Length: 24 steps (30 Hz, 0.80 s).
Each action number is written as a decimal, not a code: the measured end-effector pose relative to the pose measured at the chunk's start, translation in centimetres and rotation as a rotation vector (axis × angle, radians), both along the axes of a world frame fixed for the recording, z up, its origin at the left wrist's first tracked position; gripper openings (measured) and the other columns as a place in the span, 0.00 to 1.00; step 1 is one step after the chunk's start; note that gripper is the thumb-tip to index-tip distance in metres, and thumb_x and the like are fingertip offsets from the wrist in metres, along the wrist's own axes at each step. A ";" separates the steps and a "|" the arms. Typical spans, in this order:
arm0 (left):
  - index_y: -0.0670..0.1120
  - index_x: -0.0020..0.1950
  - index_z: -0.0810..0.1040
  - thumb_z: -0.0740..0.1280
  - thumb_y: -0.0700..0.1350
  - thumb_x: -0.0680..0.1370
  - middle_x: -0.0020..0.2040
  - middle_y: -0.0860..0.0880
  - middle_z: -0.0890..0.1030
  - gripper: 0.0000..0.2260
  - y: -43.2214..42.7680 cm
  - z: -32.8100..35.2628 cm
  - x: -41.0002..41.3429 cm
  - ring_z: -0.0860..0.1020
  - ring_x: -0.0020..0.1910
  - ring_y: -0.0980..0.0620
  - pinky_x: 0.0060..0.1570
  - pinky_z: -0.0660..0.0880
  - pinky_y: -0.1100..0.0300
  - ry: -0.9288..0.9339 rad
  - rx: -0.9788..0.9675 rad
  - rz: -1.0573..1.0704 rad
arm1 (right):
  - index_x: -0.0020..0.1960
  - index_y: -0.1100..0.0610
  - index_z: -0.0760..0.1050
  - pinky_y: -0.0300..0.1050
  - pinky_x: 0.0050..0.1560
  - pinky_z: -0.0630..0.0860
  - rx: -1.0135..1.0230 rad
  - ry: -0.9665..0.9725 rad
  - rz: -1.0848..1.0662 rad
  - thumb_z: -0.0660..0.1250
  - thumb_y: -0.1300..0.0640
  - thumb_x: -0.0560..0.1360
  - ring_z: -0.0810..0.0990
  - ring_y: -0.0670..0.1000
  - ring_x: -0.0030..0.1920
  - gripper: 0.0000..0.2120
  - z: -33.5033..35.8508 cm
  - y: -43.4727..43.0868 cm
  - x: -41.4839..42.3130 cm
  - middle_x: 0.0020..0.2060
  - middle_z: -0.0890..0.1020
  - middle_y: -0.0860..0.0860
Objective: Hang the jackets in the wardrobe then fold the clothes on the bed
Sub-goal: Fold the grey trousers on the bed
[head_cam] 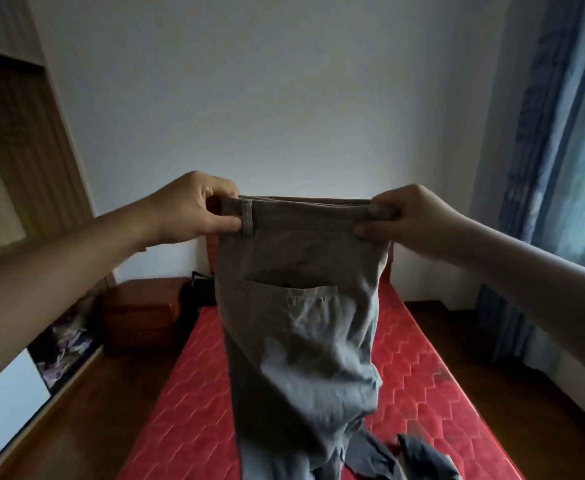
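A pair of grey-brown trousers [301, 323] hangs in the air over the red quilted bed [419, 368], waistband up and back pocket facing me. My left hand [194, 209] pinches the left end of the waistband beside a belt loop. At the right end, my right hand [405, 216] pinches the waistband too. The legs trail down to the mattress near the bottom edge. A dark grey garment [419, 459] lies crumpled on the bed at the lower right.
A wooden wardrobe [24, 140] stands along the left wall, with patterned fabric [66, 351] low beside it. A wooden nightstand [142, 310] is at the bed's head, a dark bag [201, 289] next to it. Blue curtains [561, 133] cover a window at right. Wooden floor flanks the bed.
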<state>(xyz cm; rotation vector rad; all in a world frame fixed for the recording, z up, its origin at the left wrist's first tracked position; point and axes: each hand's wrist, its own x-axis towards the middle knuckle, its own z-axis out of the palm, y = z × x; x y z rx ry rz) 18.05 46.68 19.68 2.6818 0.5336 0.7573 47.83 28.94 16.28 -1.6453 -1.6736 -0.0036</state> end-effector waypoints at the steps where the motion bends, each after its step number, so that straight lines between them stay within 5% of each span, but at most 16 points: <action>1: 0.43 0.40 0.80 0.75 0.39 0.74 0.37 0.44 0.79 0.06 0.0 0.6 -0.1 0.77 0.36 0.51 0.40 0.75 0.51 -0.023 -0.006 -0.001 | 0.32 0.55 0.75 0.43 0.31 0.65 0.017 0.011 -0.002 0.79 0.52 0.70 0.68 0.43 0.29 0.16 0.8 0.1 -0.1 0.25 0.71 0.45; 5: 0.42 0.39 0.77 0.77 0.40 0.73 0.38 0.39 0.78 0.09 -0.1 0.7 -0.5 0.77 0.36 0.49 0.39 0.76 0.50 -0.036 -0.042 -0.008 | 0.38 0.61 0.75 0.44 0.34 0.66 0.009 -0.002 -0.010 0.79 0.54 0.70 0.69 0.46 0.30 0.15 1.6 0.3 -0.3 0.28 0.72 0.47; 8: 0.45 0.42 0.75 0.78 0.40 0.72 0.42 0.43 0.81 0.12 0.4 0.7 -1.0 0.83 0.42 0.47 0.46 0.81 0.51 -0.079 -0.137 -0.021 | 0.48 0.58 0.70 0.40 0.31 0.70 0.068 0.159 0.058 0.79 0.62 0.70 0.72 0.44 0.30 0.17 1.5 0.4 -1.0 0.31 0.77 0.50; 11: 0.54 0.53 0.74 0.78 0.43 0.72 0.50 0.50 0.80 0.17 0.5 1.4 -1.4 0.85 0.49 0.48 0.49 0.83 0.52 -0.074 -0.195 -0.008 | 0.57 0.55 0.70 0.53 0.37 0.77 0.112 0.312 0.125 0.76 0.66 0.72 0.77 0.52 0.36 0.20 1.7 0.5 -2.1 0.39 0.80 0.65; 13: 0.63 0.61 0.72 0.78 0.43 0.72 0.54 0.53 0.77 0.25 0.6 2.3 -1.6 0.84 0.52 0.54 0.47 0.82 0.60 -0.021 -0.177 0.007 | 0.56 0.57 0.76 0.57 0.42 0.79 0.163 0.262 0.081 0.77 0.64 0.71 0.77 0.54 0.39 0.17 1.8 0.6 -2.8 0.41 0.82 0.64; 16: 0.69 0.62 0.73 0.78 0.46 0.72 0.52 0.55 0.81 0.26 0.5 3.8 -2.5 0.83 0.52 0.58 0.48 0.81 0.62 0.119 -0.117 0.039 | 0.50 0.62 0.79 0.47 0.41 0.77 0.234 0.249 0.109 0.77 0.64 0.72 0.78 0.50 0.38 0.09 2.0 0.8 -4.2 0.38 0.82 0.57; 20: 0.62 0.57 0.81 0.78 0.50 0.71 0.52 0.57 0.84 0.17 -0.3 5.1 -4.1 0.82 0.53 0.57 0.53 0.78 0.57 0.280 -0.100 0.055 | 0.48 0.63 0.79 0.34 0.34 0.73 0.272 0.322 0.177 0.74 0.67 0.73 0.78 0.43 0.32 0.06 1.6 0.8 -5.7 0.33 0.80 0.52; 24: 0.59 0.54 0.83 0.78 0.48 0.71 0.52 0.56 0.84 0.14 -1.5 4.5 -5.1 0.82 0.53 0.57 0.57 0.79 0.53 0.323 -0.116 0.079 | 0.49 0.63 0.79 0.40 0.37 0.75 0.247 0.310 0.205 0.74 0.66 0.74 0.78 0.45 0.33 0.06 0.9 0.7 -6.4 0.34 0.81 0.54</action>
